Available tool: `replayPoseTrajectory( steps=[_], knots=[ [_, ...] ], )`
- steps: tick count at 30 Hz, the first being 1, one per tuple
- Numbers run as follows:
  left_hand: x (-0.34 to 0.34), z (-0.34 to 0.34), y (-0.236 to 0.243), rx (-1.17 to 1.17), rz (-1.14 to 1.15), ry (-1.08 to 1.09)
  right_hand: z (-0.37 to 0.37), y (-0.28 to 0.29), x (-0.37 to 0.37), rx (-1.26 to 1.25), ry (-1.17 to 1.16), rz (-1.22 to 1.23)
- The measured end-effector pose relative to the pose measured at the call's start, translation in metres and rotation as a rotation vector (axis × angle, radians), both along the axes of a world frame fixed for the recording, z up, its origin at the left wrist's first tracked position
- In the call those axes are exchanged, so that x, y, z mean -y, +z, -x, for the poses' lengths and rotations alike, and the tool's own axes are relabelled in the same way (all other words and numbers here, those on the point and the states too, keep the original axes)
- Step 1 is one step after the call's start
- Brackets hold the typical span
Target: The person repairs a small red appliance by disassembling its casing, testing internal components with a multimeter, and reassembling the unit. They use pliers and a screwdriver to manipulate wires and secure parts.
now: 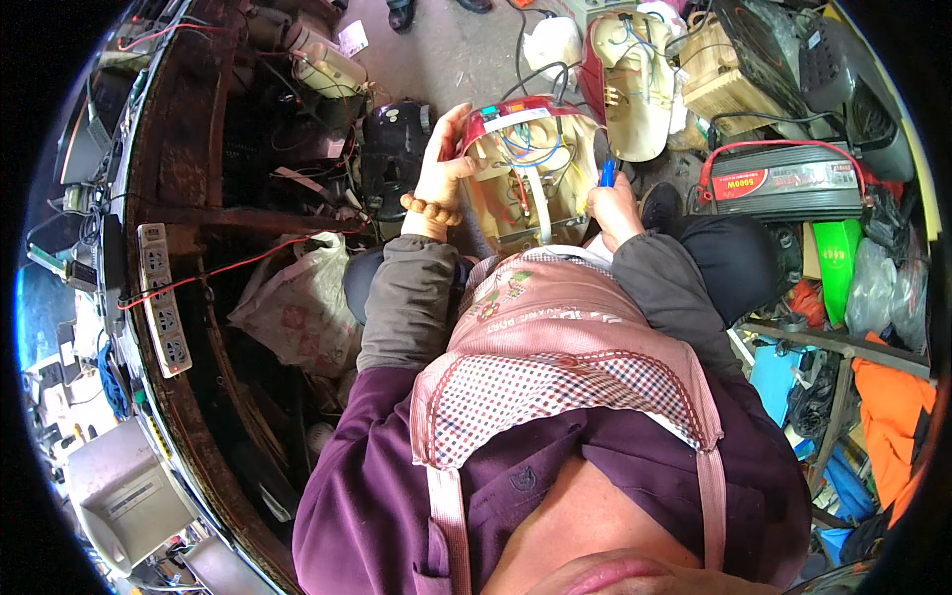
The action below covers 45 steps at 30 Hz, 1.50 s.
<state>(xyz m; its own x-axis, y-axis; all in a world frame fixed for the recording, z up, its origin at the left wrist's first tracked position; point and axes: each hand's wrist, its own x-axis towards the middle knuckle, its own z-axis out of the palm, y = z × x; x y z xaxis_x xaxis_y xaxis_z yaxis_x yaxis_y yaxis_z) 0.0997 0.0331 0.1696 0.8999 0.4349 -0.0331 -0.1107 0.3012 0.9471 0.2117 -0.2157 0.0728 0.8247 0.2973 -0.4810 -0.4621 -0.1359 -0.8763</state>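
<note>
I have an open appliance housing (496, 183) upright at my lap, red around its top, cream inside, with blue, red and white wires and a white strip down its middle. My left hand (441, 174), a beaded bracelet at its wrist, grips the housing's left side, thumb on the edge. At the housing's right side my right hand (613, 208) is closed on a blue-handled tool (606, 173); its working end is too small to make out. A similar red-and-cream shell (635, 89) with loose wires lies just beyond, to the upper right.
A silver-black inverter (769, 188) with red cable sits right, near boxes (734, 89) and orange fabric (888, 416). A dark wooden frame (154, 198) with a power strip (164, 297) runs left, above a plastic bag (297, 297). Another person's shoes (400, 15) show at top.
</note>
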Motion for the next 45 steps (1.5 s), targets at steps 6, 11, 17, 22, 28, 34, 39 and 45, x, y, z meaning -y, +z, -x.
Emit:
replayPoseTrajectory(
  steps=[6, 11, 17, 22, 28, 34, 39, 45],
  knots=[
    [-0.002, -0.003, 0.009, -0.113, -0.145, -0.035, -0.004, 0.002, 0.0, 0.053, 0.053, 0.097],
    [-0.01, -0.01, 0.001, -0.099, -0.104, 0.002, 0.0, 0.017, -0.003, 0.143, 0.068, 0.169],
    [0.009, 0.0, 0.001, 0.006, -0.21, 0.316, -0.001, 0.026, -0.004, 0.171, 0.123, 0.261],
    [0.039, 0.023, -0.002, 0.032, -0.305, 0.53, 0.0, 0.018, -0.004, 0.21, 0.157, 0.341],
    [0.081, 0.017, 0.017, -0.314, -0.153, 0.403, -0.003, -0.013, -0.005, 0.288, 0.197, 0.432],
    [0.078, -0.025, 0.026, -0.091, 0.391, 0.272, 0.004, -0.001, -0.007, 0.316, 0.214, 0.492],
    [0.034, -0.051, 0.01, -0.237, 0.55, 0.326, 0.006, 0.003, -0.01, 0.302, 0.22, 0.499],
    [-0.013, -0.077, -0.029, -0.351, 0.54, 0.314, 0.017, 0.017, -0.01, 0.182, 0.2, 0.451]
  ],
)
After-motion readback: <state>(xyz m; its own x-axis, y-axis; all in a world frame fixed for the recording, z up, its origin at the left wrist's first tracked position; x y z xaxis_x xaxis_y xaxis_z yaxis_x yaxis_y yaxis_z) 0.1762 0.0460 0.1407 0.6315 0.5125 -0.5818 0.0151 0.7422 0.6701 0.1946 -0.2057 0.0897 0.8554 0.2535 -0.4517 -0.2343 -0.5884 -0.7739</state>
